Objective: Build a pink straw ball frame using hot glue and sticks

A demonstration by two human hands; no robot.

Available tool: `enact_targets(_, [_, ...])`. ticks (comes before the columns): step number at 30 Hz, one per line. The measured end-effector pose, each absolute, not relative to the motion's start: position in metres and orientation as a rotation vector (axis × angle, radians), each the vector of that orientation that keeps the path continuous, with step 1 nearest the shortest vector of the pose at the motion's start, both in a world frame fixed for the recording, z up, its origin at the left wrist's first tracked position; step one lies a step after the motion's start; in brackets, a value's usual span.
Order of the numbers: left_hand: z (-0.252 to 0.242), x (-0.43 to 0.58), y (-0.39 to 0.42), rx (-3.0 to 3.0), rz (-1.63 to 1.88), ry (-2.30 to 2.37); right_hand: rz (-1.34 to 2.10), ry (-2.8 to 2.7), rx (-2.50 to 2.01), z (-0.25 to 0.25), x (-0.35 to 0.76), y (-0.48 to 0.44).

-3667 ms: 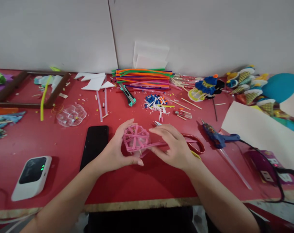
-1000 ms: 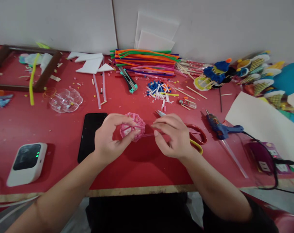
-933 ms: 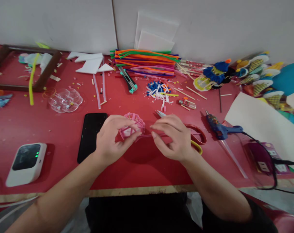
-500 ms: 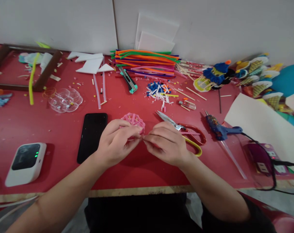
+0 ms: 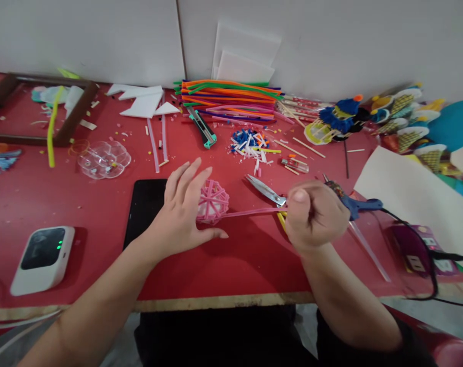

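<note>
A small round frame (image 5: 213, 202) wrapped in pink pipe cleaner, with spokes crossing at its middle, sits on the red table. My left hand (image 5: 181, 214) is beside its left side with fingers spread and thumb stretched out; it partly covers that side. From the frame's lower edge a pink pipe cleaner (image 5: 254, 211) runs taut to the right. Its far end goes into my right hand (image 5: 317, 214), which is closed in a fist. Behind that fist lie scissors (image 5: 265, 189), their handles mostly hidden.
A black phone (image 5: 145, 209) lies left of the frame, partly under my left hand. At right rests a blue glue gun (image 5: 353, 205) with its cord. Further back are a cutter (image 5: 202, 127), a bundle of pipe cleaners (image 5: 231, 97) and a pile of clippings (image 5: 250, 145).
My right hand has moved right and a little up, drawing the pink pipe cleaner out straight. My left hand has let go of the round frame and its fingers have spread.
</note>
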State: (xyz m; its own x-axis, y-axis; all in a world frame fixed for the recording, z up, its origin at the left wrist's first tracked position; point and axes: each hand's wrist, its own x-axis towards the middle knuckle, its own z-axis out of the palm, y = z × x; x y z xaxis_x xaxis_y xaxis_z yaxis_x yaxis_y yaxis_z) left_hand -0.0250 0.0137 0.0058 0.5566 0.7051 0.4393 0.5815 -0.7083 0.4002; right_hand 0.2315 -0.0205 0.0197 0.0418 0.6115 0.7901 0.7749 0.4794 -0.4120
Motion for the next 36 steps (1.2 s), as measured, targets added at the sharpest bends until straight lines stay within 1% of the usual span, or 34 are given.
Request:
enact_targets(3, [0.001, -0.03, 0.018, 2.585, 0.736, 1.067, -0.19, -1.693, -1.36, 0.013, 0.236, -0.011])
enact_targets(6, [-0.001, -0.029, 0.019, 2.557, 0.738, 1.08, 0.028, -1.825, -1.503, -0.003, 0.239, 0.0])
enact_targets(9, [-0.004, -0.025, 0.018, 2.458, 0.819, 1.073, 0.177, -1.833, -1.503, -0.009, 0.236, 0.001])
enact_targets(12, [-0.006, -0.021, 0.016, 2.323, 0.907, 1.033, 0.179, -1.834, -1.361, -0.001, 0.226, -0.007])
enact_targets(15, [-0.008, -0.017, 0.013, 2.267, 0.955, 1.024, 0.168, -1.973, -1.114, 0.009, 0.215, -0.014])
enact_targets(18, [-0.01, -0.016, 0.01, 2.251, 0.973, 1.042, 0.147, -2.089, -0.989, 0.01, 0.209, -0.014])
enact_targets(24, [-0.012, -0.016, 0.009, 2.261, 1.006, 1.013, 0.175, -2.081, -0.964, 0.005, 0.21, -0.01])
enact_targets(28, [0.001, -0.016, 0.006, 2.264, 0.964, 0.86, 0.197, -2.035, -0.957, 0.009, 0.211, -0.011])
enact_targets(32, [0.012, -0.016, 0.003, 2.308, 0.903, 0.842, 0.165, -2.047, -0.934, 0.009, 0.211, -0.011])
enact_targets(36, [0.013, -0.015, 0.003, 2.386, 0.979, 0.829, 0.126, -2.06, -0.93, 0.007, 0.211, -0.011])
